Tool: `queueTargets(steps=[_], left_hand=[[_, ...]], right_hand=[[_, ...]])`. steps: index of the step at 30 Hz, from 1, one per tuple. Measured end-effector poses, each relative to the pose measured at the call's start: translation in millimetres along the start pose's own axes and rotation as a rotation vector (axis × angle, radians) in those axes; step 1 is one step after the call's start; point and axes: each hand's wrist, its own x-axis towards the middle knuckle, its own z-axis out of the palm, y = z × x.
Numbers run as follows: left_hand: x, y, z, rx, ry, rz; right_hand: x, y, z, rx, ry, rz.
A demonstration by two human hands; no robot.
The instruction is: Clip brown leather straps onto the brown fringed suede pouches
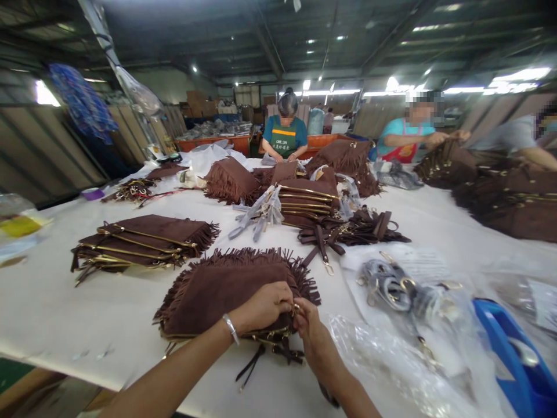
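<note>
Left hand: the left hand [263,306] is curled over the near right corner of the fringed bag [226,290], its fingers bent tight and pinching the bag's edge; a bracelet [230,328] sits on the wrist.
Right hand: the right hand [310,328] meets the left fingertip to fingertip, its fingers closed on a small gold fitting [298,308] at that same corner. How the fitting is joined to the bag is too small to tell.
Bag: brown suede with fringe on its far and side edges, lying flat on the white table [52,302] straight in front of the person, on top of at least one more bag. Thin dark straps [278,350] trail from under its near edge toward the table's rim.
Left of it: a low stack of bags [143,241] with gold rods, lying apart from the held bag.
Beyond it: a taller pile of bags [307,200], with grey straps [261,213] just to its left and a heap of brown straps [357,229] to its right.
Right of the hands: clear plastic wrap [383,360], a clear pouch of metal rings [391,285], and a blue crate [516,348] at the table's near right.
Others: a person in a green apron [286,138] at the far end, and a person in a red apron [404,142] on the far right, both handling brown bags.
</note>
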Motion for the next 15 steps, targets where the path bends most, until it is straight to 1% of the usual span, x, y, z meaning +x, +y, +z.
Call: queueTargets(steps=[5, 8, 12, 15], left_hand=[[3.8, -1.5, -0.5, 0.014, -0.029, 0.008], [6.1, -2.2, -1.6, 0.028, -0.045, 0.002], [7.9, -5.2, -0.8, 0.031, -0.049, 0.006], [9.2, -9.6, 1.0, 0.022, -0.051, 0.001]], right_hand=[[-1.8, 8.3, -1.2, 0.003, -0.058, -0.001], [-0.8, 7.6, -3.7, 0.004, -0.103, -0.036], [2.8, 5.8, -8.3, -0.082, -0.145, -0.080], [6.3, 10.0, -10.8, -0.179, -0.159, -0.123]])
